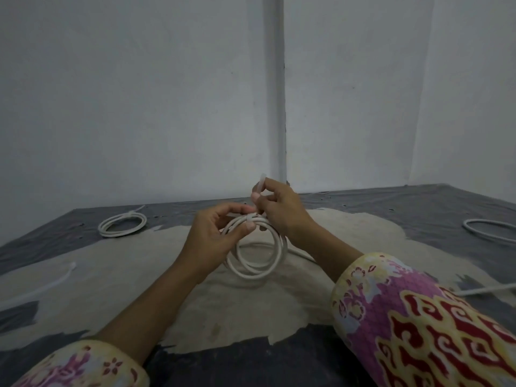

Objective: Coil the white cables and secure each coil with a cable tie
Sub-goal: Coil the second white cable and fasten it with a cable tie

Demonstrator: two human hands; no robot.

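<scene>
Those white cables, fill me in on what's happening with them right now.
A person is tying up a coil held over the floor. The left hand pinches the coil's top, where a cable tie wraps it, and the right hand grips the tie's tail, which points upward. A finished coil lies at the far left with a tie on it. Another cable lies at the right, and a loose strand at the near left.
</scene>
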